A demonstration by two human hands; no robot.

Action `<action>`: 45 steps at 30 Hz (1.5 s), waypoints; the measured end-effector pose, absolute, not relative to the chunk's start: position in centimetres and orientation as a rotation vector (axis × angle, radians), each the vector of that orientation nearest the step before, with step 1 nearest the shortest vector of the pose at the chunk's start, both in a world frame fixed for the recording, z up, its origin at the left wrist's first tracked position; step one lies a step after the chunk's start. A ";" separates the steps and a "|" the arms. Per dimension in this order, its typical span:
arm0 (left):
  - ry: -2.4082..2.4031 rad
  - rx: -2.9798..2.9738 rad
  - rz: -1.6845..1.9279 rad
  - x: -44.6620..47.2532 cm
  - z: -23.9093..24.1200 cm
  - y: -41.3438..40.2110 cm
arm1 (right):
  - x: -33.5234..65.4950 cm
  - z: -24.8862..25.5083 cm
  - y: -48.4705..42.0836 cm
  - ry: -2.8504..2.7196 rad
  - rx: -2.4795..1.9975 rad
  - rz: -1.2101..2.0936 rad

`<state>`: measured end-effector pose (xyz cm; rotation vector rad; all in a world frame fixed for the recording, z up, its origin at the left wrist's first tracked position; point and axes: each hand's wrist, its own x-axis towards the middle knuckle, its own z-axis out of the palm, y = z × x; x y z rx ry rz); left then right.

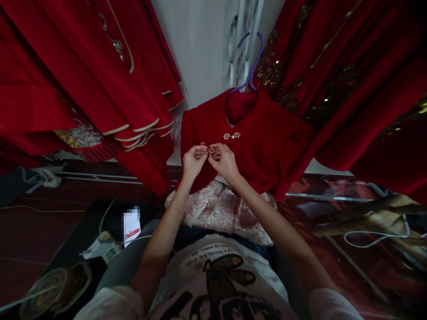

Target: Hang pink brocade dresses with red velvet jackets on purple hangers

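Note:
A red jacket [260, 151] hangs in front of me on a purple hanger [249, 82]. Pearl-and-gold flower clasps [231, 136] sit fastened near its neckline. Lower on its front, my left hand [194, 162] and my right hand [225, 162] meet, fingertips pinched on another flower clasp [211, 150]. Both hands are closed, and the fingers partly cover this clasp, so I cannot tell whether its halves are joined. A pale pink patterned fabric with gold thread [227, 204] lies across my lap, below the jacket.
Red garments with cream edging [133, 98] hang at left, and red garments with gold embroidery [333, 89] at right. A white metal rack [245, 40] stands behind the hanger. At lower left are a power strip [111, 253] and a clear plastic container [45, 291]. Wooden pieces [373, 218] lie at right.

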<state>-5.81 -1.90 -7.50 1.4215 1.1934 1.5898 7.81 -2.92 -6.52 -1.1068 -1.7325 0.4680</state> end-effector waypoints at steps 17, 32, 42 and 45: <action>1.209 1.494 1.562 -6.0 -7.4 -2.1 | 7.8 -6.9 -2.9 -1.689 -1.078 0.415; 1.228 1.833 1.303 -8.9 -9.5 -2.7 | 10.4 -6.8 -4.8 -1.705 -1.065 0.589; 1.317 1.838 0.985 -11.1 -12.7 -5.6 | 15.4 -8.8 -7.8 -1.887 -1.354 0.698; 1.306 1.839 1.000 -9.6 -12.2 -5.9 | 14.0 -9.8 -8.1 -1.947 -1.378 0.544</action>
